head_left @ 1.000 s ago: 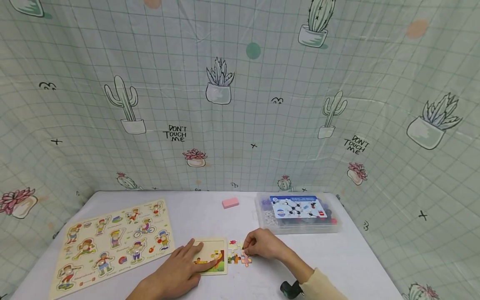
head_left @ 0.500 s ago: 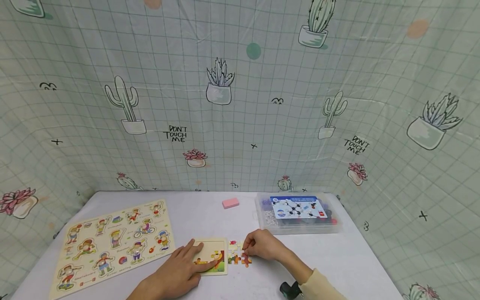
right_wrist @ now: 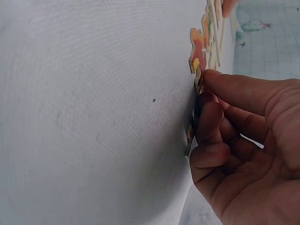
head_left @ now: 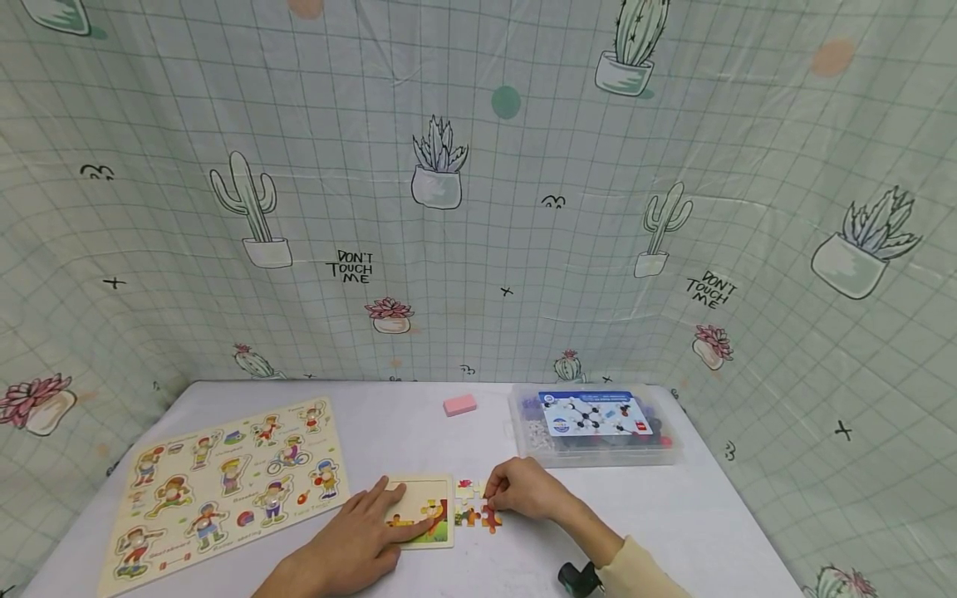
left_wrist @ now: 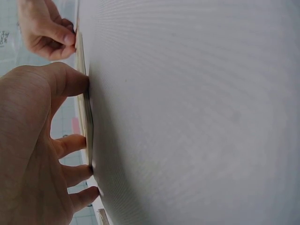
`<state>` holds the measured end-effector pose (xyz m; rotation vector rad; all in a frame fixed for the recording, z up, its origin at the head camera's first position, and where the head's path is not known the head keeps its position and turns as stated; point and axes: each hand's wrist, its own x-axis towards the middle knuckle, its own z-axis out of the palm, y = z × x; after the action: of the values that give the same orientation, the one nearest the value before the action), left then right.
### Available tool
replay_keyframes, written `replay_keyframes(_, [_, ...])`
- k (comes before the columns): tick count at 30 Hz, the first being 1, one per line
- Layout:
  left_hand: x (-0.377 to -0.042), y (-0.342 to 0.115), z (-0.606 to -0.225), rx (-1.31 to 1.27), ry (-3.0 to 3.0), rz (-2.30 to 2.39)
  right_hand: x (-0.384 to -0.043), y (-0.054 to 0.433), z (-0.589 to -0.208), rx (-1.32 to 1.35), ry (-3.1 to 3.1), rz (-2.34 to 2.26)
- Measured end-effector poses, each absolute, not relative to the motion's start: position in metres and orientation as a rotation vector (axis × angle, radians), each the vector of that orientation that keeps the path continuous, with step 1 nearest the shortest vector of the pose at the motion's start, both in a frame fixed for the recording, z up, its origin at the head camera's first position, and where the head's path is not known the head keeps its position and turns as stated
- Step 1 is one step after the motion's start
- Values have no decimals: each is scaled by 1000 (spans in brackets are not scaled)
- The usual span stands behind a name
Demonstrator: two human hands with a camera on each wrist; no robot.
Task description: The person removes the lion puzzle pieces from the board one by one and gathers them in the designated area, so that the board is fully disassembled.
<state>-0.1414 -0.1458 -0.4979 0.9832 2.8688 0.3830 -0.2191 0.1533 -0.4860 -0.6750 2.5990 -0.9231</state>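
Right grip (head_left: 529, 488) pinching thin jigsaw piece (right_wrist: 198, 80) – mostly hidden, red-orange piece (head_left: 491, 519) beside, left grip (head_left: 362, 527) spread on pale frame (head_left: 451, 523)

Low in the middle were two hands (head_left: 355, 530) (head_left: 527, 488), one small tray (head_left: 419, 491) and one pink block (head_left: 459, 405); lower left, one big board (head_left: 205, 492); lower right, one clear box (head_left: 598, 458).

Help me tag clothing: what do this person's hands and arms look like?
The left hand and right hand are bare, with no rings visible. The right arm has a cream sleeve that stops short of the hand; no left sleeve shows.
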Motion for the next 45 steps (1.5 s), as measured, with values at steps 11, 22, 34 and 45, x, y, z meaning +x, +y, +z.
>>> replay_keyframes(11, [-141,-146,-500,999,2884,372,-219,153,-487,-691,2608,-908])
replay_keyframes(22, [-141,-145,-499,978,2871,388,-223,149,-481,-688,2629,-916])
replay_keyframes(34, [-141,-146,-498,994,2868,381,-221,118,-478,-697,2556,-958])
replay_keyframes(45, [-143,-148,-499,1018,2822,388,-217,89,-482,-899,2610,-711])
